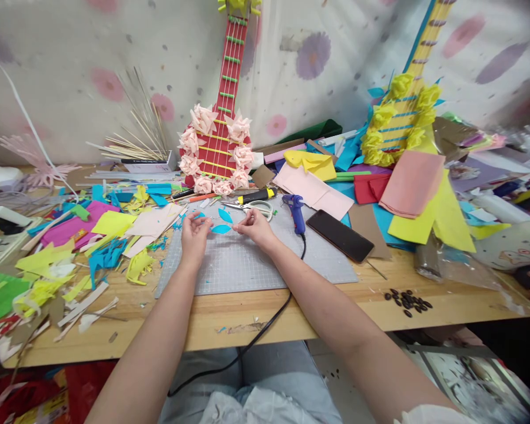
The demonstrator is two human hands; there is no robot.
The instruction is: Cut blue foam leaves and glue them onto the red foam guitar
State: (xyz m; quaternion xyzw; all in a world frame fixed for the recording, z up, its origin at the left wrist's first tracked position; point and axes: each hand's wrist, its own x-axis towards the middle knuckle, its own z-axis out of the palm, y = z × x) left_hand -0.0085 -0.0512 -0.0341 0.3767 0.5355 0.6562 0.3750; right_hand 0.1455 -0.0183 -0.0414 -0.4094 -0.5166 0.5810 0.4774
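My left hand [194, 235] is closed in a pinch above the grey cutting mat [229, 277]; what its fingertips hold is too small to make out. Some blue paper [198, 215] shows at its fingers. Facing it, my right hand [256, 228] pinches the tip of a blue paper leaf [221, 228]. Another blue leaf [225, 216] lies just behind that one, between the hands. Scissors [264, 207] rest beyond my right hand, partly hidden by it. To their right lies a blue glue gun [295, 213], its black cord running off the table's front edge.
A red guitar model [216, 150] with pink paper flowers stands behind the mat; a yellow one [397, 126] leans farther right. A phone [340, 235] lies on the mat's right edge. Paper scraps [112, 224] cover the left side. Dark beads [408, 301] sit near the front edge.
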